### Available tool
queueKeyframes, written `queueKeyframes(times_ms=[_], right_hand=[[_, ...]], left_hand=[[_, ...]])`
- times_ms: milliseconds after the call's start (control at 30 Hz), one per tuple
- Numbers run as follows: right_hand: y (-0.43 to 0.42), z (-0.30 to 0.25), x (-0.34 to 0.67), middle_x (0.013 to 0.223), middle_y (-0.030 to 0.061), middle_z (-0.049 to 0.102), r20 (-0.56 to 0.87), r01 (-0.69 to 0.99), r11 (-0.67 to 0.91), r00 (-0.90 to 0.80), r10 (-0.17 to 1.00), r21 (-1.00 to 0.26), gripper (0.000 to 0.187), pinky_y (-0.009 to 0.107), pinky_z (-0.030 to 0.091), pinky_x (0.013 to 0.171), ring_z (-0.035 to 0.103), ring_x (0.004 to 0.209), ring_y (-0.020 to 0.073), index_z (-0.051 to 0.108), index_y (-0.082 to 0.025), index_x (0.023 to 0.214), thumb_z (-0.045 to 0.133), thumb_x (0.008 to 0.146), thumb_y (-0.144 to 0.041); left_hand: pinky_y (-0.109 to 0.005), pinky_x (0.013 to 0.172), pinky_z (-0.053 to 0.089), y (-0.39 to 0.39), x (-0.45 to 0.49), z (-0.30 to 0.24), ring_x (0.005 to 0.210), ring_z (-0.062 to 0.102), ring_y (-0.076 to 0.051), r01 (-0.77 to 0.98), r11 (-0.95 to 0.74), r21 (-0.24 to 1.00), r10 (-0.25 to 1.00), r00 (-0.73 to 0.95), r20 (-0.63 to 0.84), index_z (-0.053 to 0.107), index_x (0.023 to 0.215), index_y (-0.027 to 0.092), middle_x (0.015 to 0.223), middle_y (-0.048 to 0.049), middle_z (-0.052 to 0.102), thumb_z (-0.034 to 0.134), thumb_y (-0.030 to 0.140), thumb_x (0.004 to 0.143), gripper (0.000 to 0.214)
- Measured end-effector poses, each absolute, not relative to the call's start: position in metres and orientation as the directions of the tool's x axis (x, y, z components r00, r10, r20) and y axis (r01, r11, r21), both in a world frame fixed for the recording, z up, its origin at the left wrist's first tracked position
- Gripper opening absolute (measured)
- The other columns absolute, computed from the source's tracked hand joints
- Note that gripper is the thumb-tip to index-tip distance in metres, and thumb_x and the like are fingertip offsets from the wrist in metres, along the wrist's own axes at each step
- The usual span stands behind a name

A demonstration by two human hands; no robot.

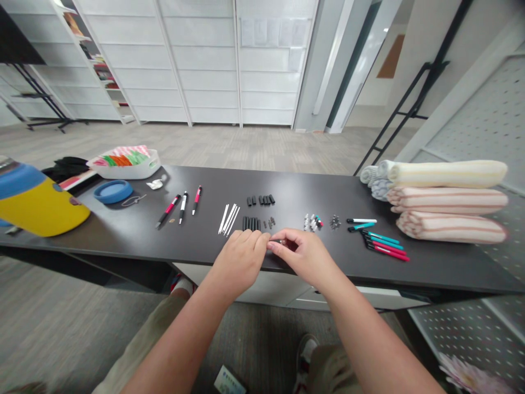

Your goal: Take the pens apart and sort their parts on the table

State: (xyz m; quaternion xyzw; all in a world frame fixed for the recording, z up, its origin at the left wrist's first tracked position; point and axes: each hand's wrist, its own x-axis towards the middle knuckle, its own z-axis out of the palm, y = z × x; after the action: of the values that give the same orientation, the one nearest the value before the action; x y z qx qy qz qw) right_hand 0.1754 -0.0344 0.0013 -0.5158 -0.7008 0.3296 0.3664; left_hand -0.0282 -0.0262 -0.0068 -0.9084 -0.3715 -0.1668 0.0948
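My left hand (243, 260) and my right hand (307, 256) meet at the fingertips above the table's front edge. Both are closed, pinching something small that the fingers mostly hide. Just beyond them lie black grip sleeves (251, 223) and a few tiny springs (271, 222). White ink refills (228, 220) are spread to the left, and short black pieces (261, 200) form a row farther back. On the right are small white and coloured pen parts (313, 222), a pile of little metal tips (335, 221) and several teal and red pen barrels (385, 243).
Three whole pens (183, 207) lie left of the refills. Farther left stand a blue lid (113, 191), a white basket (141, 171) of colourful packets and a yellow-blue container (41, 202). Rolled towels (451, 200) are stacked at the right end of the dark table (311, 186).
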Motion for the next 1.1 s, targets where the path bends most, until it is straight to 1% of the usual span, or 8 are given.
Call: queueKeyframes(times_ms=[67,133,333,433,767,900,1000,1100], right_hand=[[-0.0345,0.0011,0.1755,0.067,-0.0031,0.062,0.189,0.468,0.26,-0.193,0.963,-0.845,0.022,0.026,0.037,0.059,0.052,0.062,0.0131,0.079,-0.023,0.095,0.072,0.093,-0.043],[-0.0348,0.0012,0.1756,0.068,-0.003,0.063,0.198,0.463,0.267,-0.192,0.961,-0.845,0.021,0.026,0.038,0.058,0.053,0.062,0.0131,0.079,-0.023,0.096,0.072,0.093,-0.043],[-0.0355,0.0021,0.1763,0.069,-0.0025,0.066,0.18,0.479,0.262,-0.212,0.961,-0.838,0.018,0.026,0.038,0.058,0.055,0.063,0.0129,0.078,-0.023,0.093,0.071,0.094,-0.04],[-0.0348,0.0011,0.1768,0.071,-0.0027,0.067,0.179,0.457,0.262,-0.217,0.96,-0.85,0.018,0.026,0.039,0.058,0.055,0.063,0.0126,0.078,-0.024,0.095,0.071,0.094,-0.04],[-0.034,0.0001,0.1782,0.067,-0.0037,0.06,0.162,0.379,0.226,-0.193,0.968,-0.898,0.023,0.025,0.037,0.055,0.05,0.06,0.0121,0.078,-0.023,0.102,0.073,0.091,-0.043],[-0.0353,0.0018,0.1788,0.069,-0.0026,0.062,0.174,0.361,0.236,-0.197,0.965,-0.902,0.024,0.025,0.038,0.056,0.05,0.06,0.0122,0.078,-0.022,0.1,0.072,0.092,-0.044],[-0.036,0.0027,0.1801,0.071,-0.0013,0.063,0.184,0.325,0.229,-0.162,0.969,-0.918,0.026,0.026,0.041,0.058,0.053,0.062,0.013,0.077,-0.021,0.1,0.071,0.093,-0.045],[-0.0355,0.0019,0.1819,0.07,-0.0015,0.062,0.179,0.281,0.206,-0.119,0.977,-0.938,0.029,0.026,0.043,0.06,0.056,0.064,0.014,0.076,-0.021,0.101,0.07,0.094,-0.048]], left_hand=[[-0.043,0.076,0.044,-0.0258,-0.0287,-0.0087,0.087,0.059,-0.029,0.704,-0.709,-0.042,0.641,0.667,0.379,0.057,0.127,0.014,0.1,-0.0091,0.065,0.043,0.017,0.107,0.025],[-0.042,0.074,0.044,-0.0254,-0.0293,-0.0105,0.086,0.06,-0.028,0.707,-0.705,-0.047,0.643,0.667,0.376,0.057,0.126,0.015,0.098,-0.0086,0.065,0.043,0.017,0.106,0.024],[-0.036,0.064,0.041,-0.0271,-0.0296,-0.0118,0.071,0.065,-0.024,0.752,-0.653,-0.092,0.673,0.631,0.384,0.06,0.1,0.019,0.081,-0.0039,0.066,0.045,0.013,0.103,0.016],[-0.034,0.058,0.037,-0.0282,-0.0285,-0.0088,0.066,0.067,-0.023,0.776,-0.625,-0.087,0.696,0.604,0.389,0.059,0.092,0.021,0.074,-0.0023,0.066,0.047,0.016,0.103,0.017],[-0.033,0.052,0.033,-0.0306,-0.0275,-0.006,0.061,0.068,-0.024,0.819,-0.57,-0.065,0.74,0.546,0.392,0.06,0.093,0.024,0.075,-0.0008,0.071,0.047,0.026,0.106,0.018],[-0.034,0.057,0.039,-0.0294,-0.0269,-0.0098,0.064,0.068,-0.025,0.812,-0.58,-0.067,0.721,0.55,0.421,0.061,0.096,0.023,0.076,-0.0019,0.07,0.042,0.031,0.11,0.024],[-0.035,0.067,0.046,-0.0266,-0.0266,-0.0113,0.076,0.07,-0.025,0.79,-0.612,0.011,0.711,0.544,0.446,0.06,0.111,0.018,0.088,-0.0053,0.073,0.038,0.034,0.112,0.027],[-0.037,0.074,0.047,-0.0236,-0.0275,-0.0105,0.084,0.069,-0.025,0.764,-0.644,0.051,0.705,0.566,0.427,0.06,0.115,0.016,0.098,-0.0083,0.073,0.033,0.031,0.113,0.031]])
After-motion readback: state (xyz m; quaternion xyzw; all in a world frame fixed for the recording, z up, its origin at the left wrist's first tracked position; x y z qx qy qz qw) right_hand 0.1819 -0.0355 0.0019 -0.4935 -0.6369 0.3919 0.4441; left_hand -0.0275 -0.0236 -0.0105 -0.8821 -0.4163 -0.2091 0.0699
